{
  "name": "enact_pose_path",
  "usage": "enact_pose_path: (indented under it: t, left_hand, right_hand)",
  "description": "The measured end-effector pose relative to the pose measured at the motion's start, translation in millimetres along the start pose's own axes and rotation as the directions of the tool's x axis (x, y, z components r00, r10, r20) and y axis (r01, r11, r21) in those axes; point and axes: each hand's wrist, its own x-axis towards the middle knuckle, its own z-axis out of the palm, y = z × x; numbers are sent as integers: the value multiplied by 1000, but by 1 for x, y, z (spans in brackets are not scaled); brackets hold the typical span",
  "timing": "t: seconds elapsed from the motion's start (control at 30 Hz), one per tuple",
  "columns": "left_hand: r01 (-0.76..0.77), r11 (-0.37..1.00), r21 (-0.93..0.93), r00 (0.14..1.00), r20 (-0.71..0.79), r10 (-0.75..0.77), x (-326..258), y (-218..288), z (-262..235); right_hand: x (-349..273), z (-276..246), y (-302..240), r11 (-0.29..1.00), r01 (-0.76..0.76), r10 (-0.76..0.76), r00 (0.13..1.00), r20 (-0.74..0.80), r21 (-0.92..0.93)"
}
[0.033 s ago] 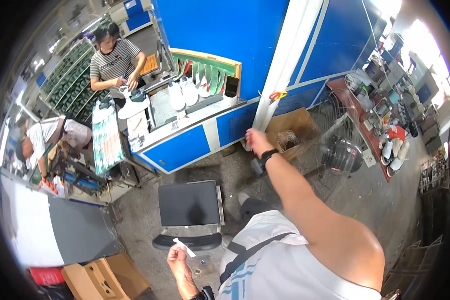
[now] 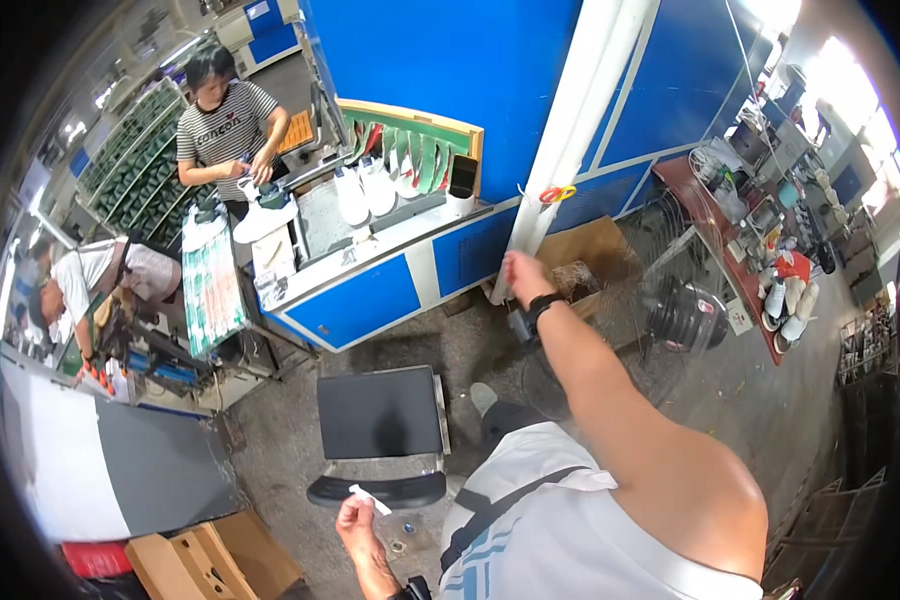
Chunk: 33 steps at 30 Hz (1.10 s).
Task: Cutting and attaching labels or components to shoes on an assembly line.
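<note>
My left hand (image 2: 358,522), low in the view, is closed on a small white strip (image 2: 372,499) that sticks out past its fingers. The strip is in front of a black chair (image 2: 382,412). Stretched forward, my right hand (image 2: 526,276) has its fingers curled, and whatever they may hold is hidden. That hand appears in front of the foot of a white post (image 2: 573,110); whether it touches the post I cannot tell. Scissors with red and yellow handles (image 2: 557,194) hang at the post, above the hand. Behind my right wrist is an open cardboard box (image 2: 595,240).
A blue-sided workbench (image 2: 365,300) carries white shoes (image 2: 365,190) and green-and-white pieces. Behind it stands a person in a striped shirt (image 2: 232,125); another person (image 2: 120,275) bends at far left. A black fan (image 2: 685,312) and a reddish cluttered table (image 2: 705,205) stand right.
My right hand has shifted slightly up and to the right, closer to the post's foot. My left hand still holds the white strip, nearly in place.
</note>
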Motion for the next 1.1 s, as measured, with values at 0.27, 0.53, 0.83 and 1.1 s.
enact_pose_path:
  t: [0.27,0.53,0.83,1.1]
  left_hand:
    - [-17,928,373,906,-387,172,15,-5,53]
    - [55,966,253,908,-416,57,51,46,143]
    - [37,928,370,930,-353,104,70,63,154]
    - [-41,996,83,885,-459,75,55,42,137]
  right_hand:
    - [137,-78,-136,925,254,-218,964,-152,284]
    - [216,-123,-168,897,33,50,983,-175,440]
    - [229,-169,-183,472,-532,317,846,428,702]
    - [258,-169,-203,518,-511,308,859,408,685]
